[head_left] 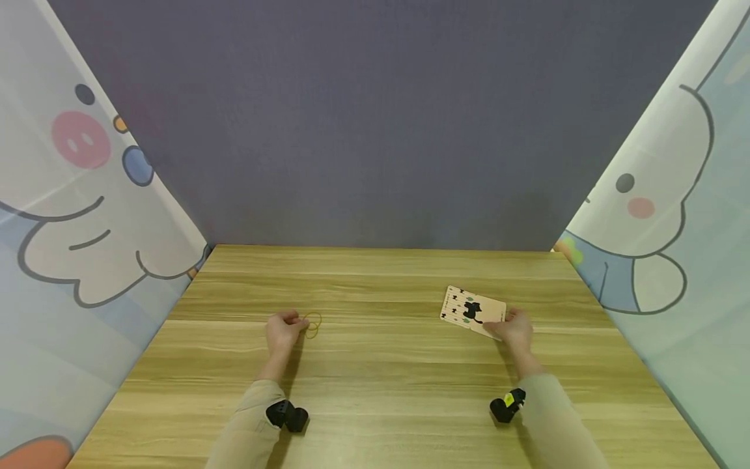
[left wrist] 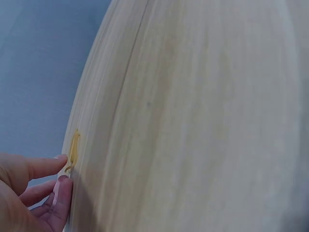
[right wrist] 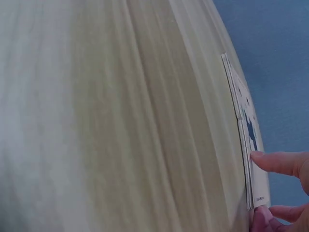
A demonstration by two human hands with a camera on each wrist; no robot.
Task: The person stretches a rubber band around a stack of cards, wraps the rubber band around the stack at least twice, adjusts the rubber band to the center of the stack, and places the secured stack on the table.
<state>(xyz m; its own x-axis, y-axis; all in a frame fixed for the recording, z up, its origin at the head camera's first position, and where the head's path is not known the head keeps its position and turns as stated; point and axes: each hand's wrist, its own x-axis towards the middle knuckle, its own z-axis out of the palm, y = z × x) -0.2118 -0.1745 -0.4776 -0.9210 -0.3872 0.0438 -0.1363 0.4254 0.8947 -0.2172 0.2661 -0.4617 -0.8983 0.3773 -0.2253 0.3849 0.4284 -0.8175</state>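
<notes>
At the left of the table (head_left: 381,378), a loop of thin yellow rubber band (head_left: 314,319) lies at the fingertips of my left hand (head_left: 284,333). In the left wrist view, thumb and index finger stand slightly apart around the near end of the rubber band (left wrist: 75,147). On the right, my right hand (head_left: 515,331) grips the near right corner of a cream sticky-note pad (head_left: 457,309), thumb on top. It has a black cat print and narrow strips at its left end. In the right wrist view the sticky-note pad (right wrist: 260,186) shows as thin stacked layers, other fingers at its end.
A dark grey panel (head_left: 381,130) rises along the table's back edge. Cartoon-print curtains (head_left: 88,228) hang at the left and right sides. Each sleeve carries a black wrist camera (head_left: 287,415).
</notes>
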